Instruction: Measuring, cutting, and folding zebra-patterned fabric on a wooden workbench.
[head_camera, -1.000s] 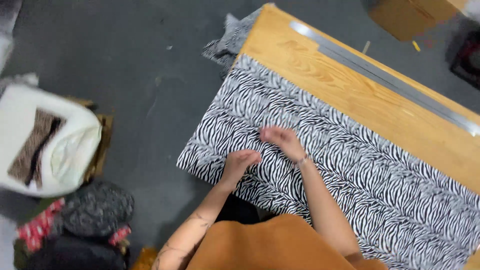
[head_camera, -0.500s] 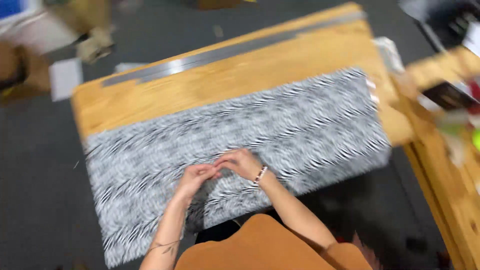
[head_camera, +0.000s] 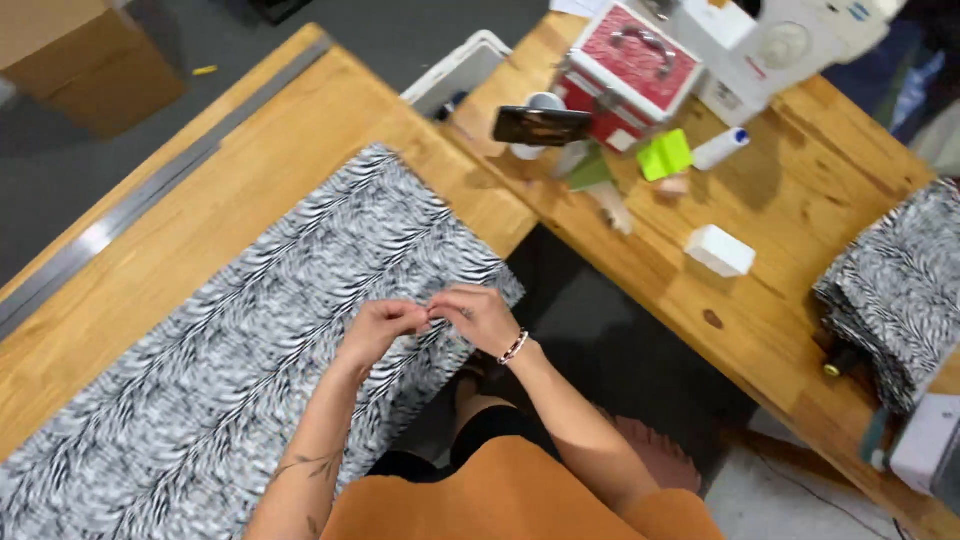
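Observation:
A long strip of zebra-print fabric lies flat along a wooden table. My left hand and my right hand meet over the fabric's near edge, fingertips pinched together where they touch. Whatever small thing they pinch is too small to make out; it may be the fabric's edge. A beaded bracelet sits on my right wrist.
A long metal ruler lies along the table's far side. A second wooden table at right carries a red case, a phone on a stand, a white box, green notes and folded zebra fabric. A cardboard box stands on the floor.
The view has swung to the right, bringing the second table into sight. My hands have stayed together at the fabric's near edge, now closer to its right end.

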